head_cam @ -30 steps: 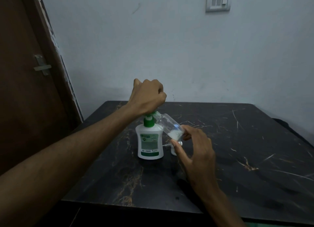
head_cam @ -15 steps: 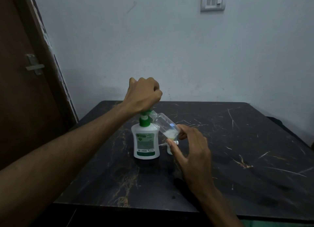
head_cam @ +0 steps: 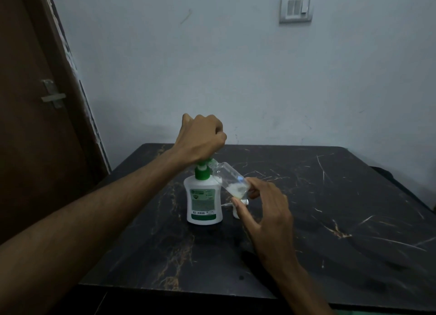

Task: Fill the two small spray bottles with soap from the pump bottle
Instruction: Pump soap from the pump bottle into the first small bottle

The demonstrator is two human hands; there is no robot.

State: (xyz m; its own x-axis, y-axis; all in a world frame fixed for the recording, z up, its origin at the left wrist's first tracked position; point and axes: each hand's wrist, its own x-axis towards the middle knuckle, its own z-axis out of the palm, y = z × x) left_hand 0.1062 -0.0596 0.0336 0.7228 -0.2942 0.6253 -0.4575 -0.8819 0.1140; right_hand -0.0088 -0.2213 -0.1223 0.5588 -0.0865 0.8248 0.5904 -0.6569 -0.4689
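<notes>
Right hand, centre-right of frame, pinches the base of a small clear spray bottle, tilted with its mouth at the pump nozzle; white soap pooled inside. Pump bottle stands upright at frame centre on the dark marble table. Left hand, fisted, sits on the pump head. A small white object behind the right fingers cannot be identified.

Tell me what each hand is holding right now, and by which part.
The right hand pinches the tilted clear small bottle by its bottom end. The left hand, curled into a fist, presses on the green pump head of the pump bottle.
</notes>
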